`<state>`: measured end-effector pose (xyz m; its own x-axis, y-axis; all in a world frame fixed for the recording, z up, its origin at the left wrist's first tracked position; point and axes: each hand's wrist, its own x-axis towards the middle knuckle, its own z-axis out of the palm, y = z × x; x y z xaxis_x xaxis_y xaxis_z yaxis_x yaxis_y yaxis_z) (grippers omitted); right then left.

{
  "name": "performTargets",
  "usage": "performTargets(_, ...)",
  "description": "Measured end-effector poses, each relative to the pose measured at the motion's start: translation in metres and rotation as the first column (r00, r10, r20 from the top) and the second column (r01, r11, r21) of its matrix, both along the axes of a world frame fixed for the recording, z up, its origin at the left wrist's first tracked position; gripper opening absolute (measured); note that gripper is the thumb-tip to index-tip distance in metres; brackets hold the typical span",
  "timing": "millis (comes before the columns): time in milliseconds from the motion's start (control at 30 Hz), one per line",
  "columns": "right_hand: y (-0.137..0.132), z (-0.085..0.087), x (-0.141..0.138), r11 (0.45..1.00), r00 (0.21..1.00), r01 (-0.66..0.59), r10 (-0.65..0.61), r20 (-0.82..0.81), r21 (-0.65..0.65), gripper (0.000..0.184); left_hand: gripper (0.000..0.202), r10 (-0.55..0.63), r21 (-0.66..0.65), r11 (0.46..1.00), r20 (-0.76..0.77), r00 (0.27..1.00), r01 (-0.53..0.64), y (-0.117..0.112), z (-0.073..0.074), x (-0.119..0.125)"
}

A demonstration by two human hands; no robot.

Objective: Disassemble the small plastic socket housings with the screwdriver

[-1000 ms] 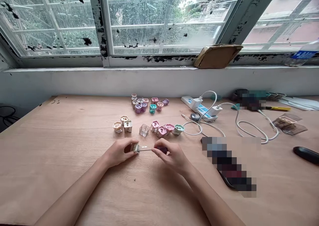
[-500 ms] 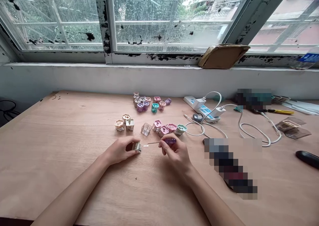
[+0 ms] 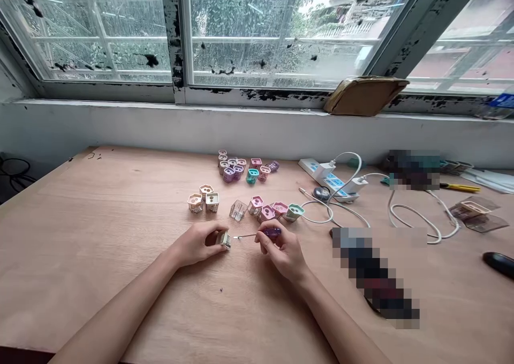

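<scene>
My left hand [image 3: 203, 243] pinches a small pale block [image 3: 225, 240] between thumb and fingers, on the near side and left of the clear case [image 3: 238, 210]. My right hand [image 3: 283, 249], near side and right of that case, is closed around a screwdriver [image 3: 272, 233], its shaft pointing toward the block. Both forearms reach in from the near edge.

Pink-topped cases [image 3: 266, 212] crowd just right of the clear case, a green-topped case [image 3: 295, 212] beyond them; cream-topped cases [image 3: 206, 198] stand to its left. Farther behind it I see a purple-topped case [image 3: 228, 174] among others, and a power strip [image 3: 331, 182] back to its right.

A second ago the screwdriver's tip was at the block; now a gap separates them. Half a second ago the shaft sat higher over a white sliver; now the tip overlaps it, contact unclear.
</scene>
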<state>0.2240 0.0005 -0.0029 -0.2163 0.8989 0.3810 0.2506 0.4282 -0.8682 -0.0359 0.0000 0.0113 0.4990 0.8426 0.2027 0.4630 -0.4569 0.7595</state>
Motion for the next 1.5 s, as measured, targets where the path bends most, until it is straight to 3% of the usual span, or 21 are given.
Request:
performTargets(300,0.000,0.002,-0.001,1.000,1.000,0.006,-0.006,0.021,0.007,0.019,0.035,-0.122,-0.066,0.990,0.018,0.992,0.123,-0.004,0.001,0.014)
performTargets(1033,0.000,-0.001,-0.006,0.997,0.999,-0.030,0.028,-0.021,-0.071,0.028,0.038,-0.189,-0.038,0.981,0.003,0.982,0.189,-0.006,0.002,0.026)
performTargets(1267,0.003,-0.008,-0.003,0.986,0.991,-0.071,0.053,-0.123,-0.149,0.034,0.035,-0.040,-0.009,0.999,0.127,0.991,0.041,0.001,0.003,0.008)
performTargets(1500,0.007,-0.017,0.000,0.978,0.986,-0.062,0.029,-0.164,-0.199,0.036,0.034,0.051,0.017,0.998,0.094,0.994,-0.052,0.006,-0.001,-0.002)
